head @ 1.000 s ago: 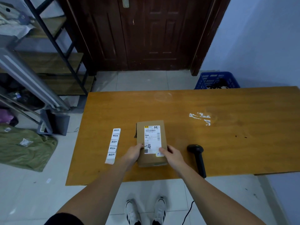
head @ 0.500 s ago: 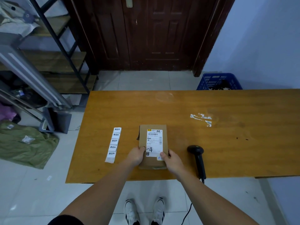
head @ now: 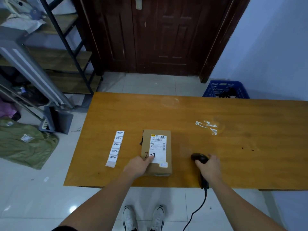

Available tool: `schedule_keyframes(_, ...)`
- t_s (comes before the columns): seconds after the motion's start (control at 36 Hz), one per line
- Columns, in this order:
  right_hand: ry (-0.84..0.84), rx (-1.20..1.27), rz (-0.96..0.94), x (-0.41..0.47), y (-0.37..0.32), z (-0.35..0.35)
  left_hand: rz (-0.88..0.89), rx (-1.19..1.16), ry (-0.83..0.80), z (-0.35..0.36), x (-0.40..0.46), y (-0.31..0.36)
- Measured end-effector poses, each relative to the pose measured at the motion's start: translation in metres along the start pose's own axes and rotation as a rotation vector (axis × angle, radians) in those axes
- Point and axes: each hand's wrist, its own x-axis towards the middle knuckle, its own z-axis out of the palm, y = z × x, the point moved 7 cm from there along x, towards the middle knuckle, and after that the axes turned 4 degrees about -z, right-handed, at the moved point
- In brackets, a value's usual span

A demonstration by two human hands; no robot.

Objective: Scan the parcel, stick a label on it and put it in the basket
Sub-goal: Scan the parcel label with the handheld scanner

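Cardboard parcel [head: 156, 152], stiff and likely light, pinned flat by left hand [head: 139, 165]; right hand [head: 209, 167] fingers closing around scanner [head: 200, 160].

Brown cardboard parcel box [head: 156, 152] at centre frame, white printed shipping label [head: 158, 148] with black barcode stripes. Glossy orange-brown wooden table [head: 233, 147]. Black handheld scanner [head: 199, 158] lower right. Blue latticed plastic basket [head: 225, 89] upper right. White sticker strip [head: 115, 148], black characters.

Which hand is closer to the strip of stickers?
The left hand. It rests on the parcel, just right of the sticker strip. The right hand is farther right, on the scanner.
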Motion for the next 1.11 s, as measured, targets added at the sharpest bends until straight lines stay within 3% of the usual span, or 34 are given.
schedule_keyframes(0.11,-0.153,0.191,0.183,0.0,0.03,0.027,-0.022,-0.016,0.01,0.0,-0.001,-0.005)
schedule_keyframes(0.28,-0.289,0.233,0.244,-0.006,0.042,0.048,-0.03,-0.013,0.003,0.002,0.003,-0.006)
schedule_keyframes(0.42,-0.323,0.278,0.146,-0.011,0.029,0.047,-0.042,0.002,0.007,0.005,0.004,-0.008)
schedule_keyframes(0.64,-0.208,0.446,0.054,-0.012,-0.032,0.024,-0.041,-0.016,0.009,0.01,0.009,-0.007)
schedule_keyframes(0.89,-0.324,0.308,-0.152,-0.052,-0.115,0.036,-0.048,-0.015,-0.021,0.019,0.006,0.001)
schedule_keyframes(1.11,-0.339,0.279,-0.205,-0.069,-0.133,0.058,-0.06,-0.049,0.01,0.021,0.006,-0.002)
